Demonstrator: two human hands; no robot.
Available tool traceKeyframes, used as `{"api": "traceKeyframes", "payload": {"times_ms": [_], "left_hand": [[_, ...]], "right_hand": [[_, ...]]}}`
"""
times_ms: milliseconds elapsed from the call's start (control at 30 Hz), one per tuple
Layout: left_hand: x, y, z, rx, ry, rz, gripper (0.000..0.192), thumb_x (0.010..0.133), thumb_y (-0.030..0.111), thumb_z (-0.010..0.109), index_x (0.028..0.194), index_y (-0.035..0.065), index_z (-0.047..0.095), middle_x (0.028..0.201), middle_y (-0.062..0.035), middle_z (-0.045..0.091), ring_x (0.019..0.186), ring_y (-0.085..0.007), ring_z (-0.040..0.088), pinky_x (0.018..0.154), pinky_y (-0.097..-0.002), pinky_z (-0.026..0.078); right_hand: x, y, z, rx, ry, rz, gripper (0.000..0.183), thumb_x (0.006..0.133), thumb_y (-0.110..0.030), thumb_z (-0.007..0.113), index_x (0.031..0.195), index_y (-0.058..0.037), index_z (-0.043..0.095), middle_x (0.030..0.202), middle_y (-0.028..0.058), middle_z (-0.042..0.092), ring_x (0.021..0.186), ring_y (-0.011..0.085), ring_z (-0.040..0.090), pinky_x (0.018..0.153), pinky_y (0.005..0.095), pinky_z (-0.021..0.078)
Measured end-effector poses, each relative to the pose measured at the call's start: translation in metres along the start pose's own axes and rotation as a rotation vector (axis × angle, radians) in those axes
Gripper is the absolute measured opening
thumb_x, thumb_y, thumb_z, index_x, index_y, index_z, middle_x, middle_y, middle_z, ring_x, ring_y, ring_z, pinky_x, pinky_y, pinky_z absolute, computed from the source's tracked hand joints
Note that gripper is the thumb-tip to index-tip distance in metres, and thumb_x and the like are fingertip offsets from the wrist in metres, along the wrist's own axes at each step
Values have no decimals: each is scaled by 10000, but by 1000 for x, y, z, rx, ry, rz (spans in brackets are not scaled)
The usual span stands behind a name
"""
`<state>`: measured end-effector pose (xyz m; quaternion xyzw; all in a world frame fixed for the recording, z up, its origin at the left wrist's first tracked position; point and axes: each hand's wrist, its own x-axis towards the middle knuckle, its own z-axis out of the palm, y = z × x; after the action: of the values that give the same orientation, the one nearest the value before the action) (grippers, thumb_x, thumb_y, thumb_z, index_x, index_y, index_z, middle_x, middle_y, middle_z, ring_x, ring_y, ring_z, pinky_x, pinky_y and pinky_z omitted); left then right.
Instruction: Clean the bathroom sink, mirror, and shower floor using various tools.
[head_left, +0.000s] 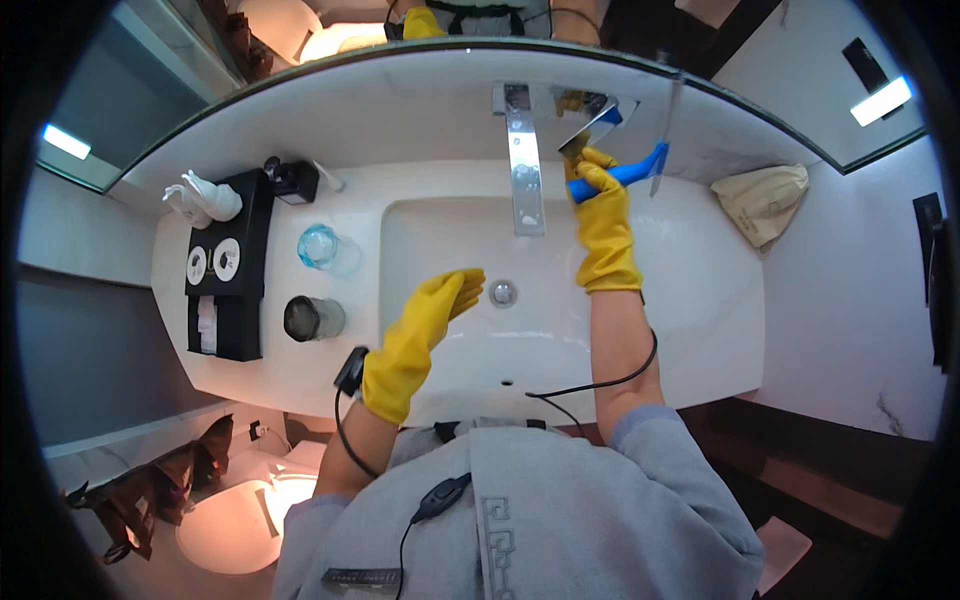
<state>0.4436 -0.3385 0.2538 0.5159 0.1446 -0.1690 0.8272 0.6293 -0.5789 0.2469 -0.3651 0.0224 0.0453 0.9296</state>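
My right hand (604, 199), in a yellow rubber glove, grips the blue plastic handle of a squeegee (626, 174) at the wall, to the right of the faucet. The squeegee's blade stands near the tiled wall below the mirror. Under the fingers a metal faucet lever plate (589, 135) shows. Over the left part of the white sink basin (450, 225) is my left hand (435, 315), also gloved in yellow, holding nothing, its fingers stretched and close together. Between the hands lie the long metal spout (525, 165) and the round drain plug (503, 293).
Left on the counter stand a blue-tinted glass (317, 247), a dark-topped glass (313, 319), a black amenity tray (247, 277) with rolled white cloths, and a black box (295, 182). A beige cloth bag (765, 202) sits at the right. The mirror's edge (465, 45) runs above.
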Motion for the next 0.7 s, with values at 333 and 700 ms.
{"api": "traceKeyframes", "payload": {"times_ms": [333, 700], "left_hand": [[129, -17, 21, 791, -203, 439, 335, 984, 171, 635, 1275, 5, 624, 1192, -103, 704, 1082, -230, 675, 902, -301, 548], [33, 90, 52, 62, 164, 469, 361, 1071, 262, 523, 1178, -53, 662, 1190, -156, 707, 1134, -238, 670, 1028, -372, 501]], "right_hand": [[-155, -12, -51, -57, 81, 105, 524, 855, 24, 621, 1372, 37, 532, 1380, 237, 574, 1325, 351, 539, 1208, 473, 344], [-238, -34, -84, -54, 204, 35, 532, 848, 48, 580, 1377, 53, 526, 1363, 237, 583, 1322, 346, 545, 1216, 470, 341]]}}
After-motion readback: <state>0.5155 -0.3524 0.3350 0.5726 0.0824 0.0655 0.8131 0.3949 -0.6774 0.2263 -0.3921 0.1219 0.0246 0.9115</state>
